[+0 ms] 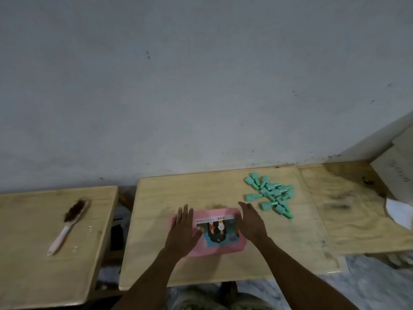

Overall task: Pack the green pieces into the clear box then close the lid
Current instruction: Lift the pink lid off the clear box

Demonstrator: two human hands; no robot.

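Flanking the flat pink-lidded plastic box [220,250], apparently closed, the left hand [182,231] and right hand [251,222] are held straight-fingered, gripping nothing. The small green plastic pieces [271,195] are heaped nearby, rightward; they could be scattered by a jerked lid [210,213].

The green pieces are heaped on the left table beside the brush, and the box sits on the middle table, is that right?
Not quite. The head view shows the green pieces heaped on the middle table, right of the box and farther back. Only the brush lies on the left table; the box does sit on the middle table.
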